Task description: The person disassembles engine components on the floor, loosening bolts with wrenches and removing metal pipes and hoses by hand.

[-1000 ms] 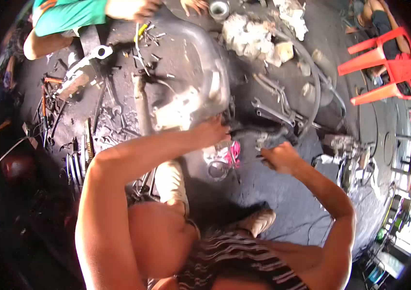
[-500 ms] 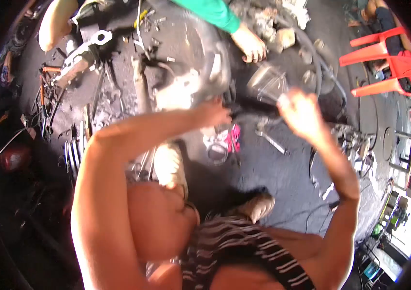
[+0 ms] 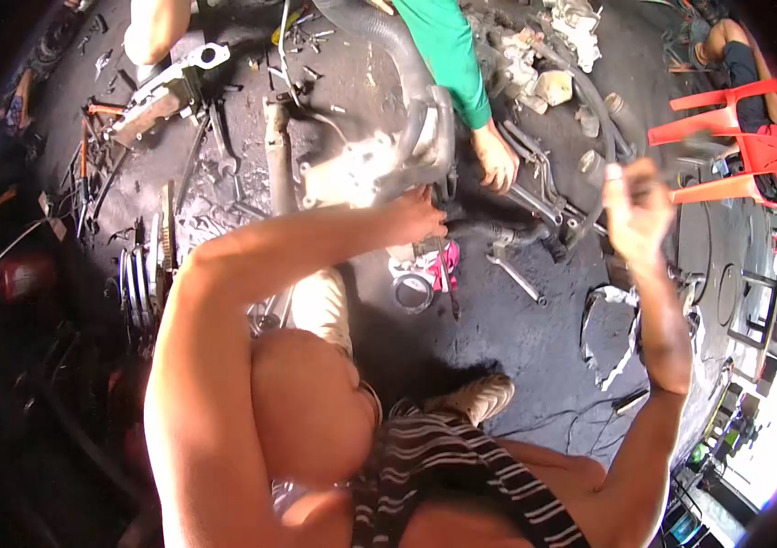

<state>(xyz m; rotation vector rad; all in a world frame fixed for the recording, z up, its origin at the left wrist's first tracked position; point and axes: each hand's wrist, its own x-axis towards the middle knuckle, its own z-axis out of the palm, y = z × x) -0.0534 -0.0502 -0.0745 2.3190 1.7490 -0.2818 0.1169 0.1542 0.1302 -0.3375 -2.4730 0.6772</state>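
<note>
My left hand [image 3: 416, 217] is closed at the lower edge of a metal engine part [image 3: 352, 173], whose near face is washed out by sunlight. A dark hose [image 3: 498, 230] runs just right of those fingers. Raised at the right is my right hand [image 3: 640, 210], its thumb and curled fingers apart with a gap between them. Beyond its fingertips a small grey thing [image 3: 703, 146] is smeared by motion; its kind cannot be made out. Below my left hand lie a dark ring [image 3: 412, 292] and a pink cloth [image 3: 446, 265].
Another person's hand [image 3: 496, 163] in a green sleeve reaches down by metal pipes [image 3: 539, 203]. A combination wrench [image 3: 518, 279] lies on the dark floor. Red plastic chairs [image 3: 745, 142] stand at the right. Loose tools and a long metal bracket [image 3: 156, 110] are at the left.
My right hand has moved right and up, away from the blurred boxy thing it had by its fingers. The green-sleeved hand has come lower. My left hand stays at the engine part.
</note>
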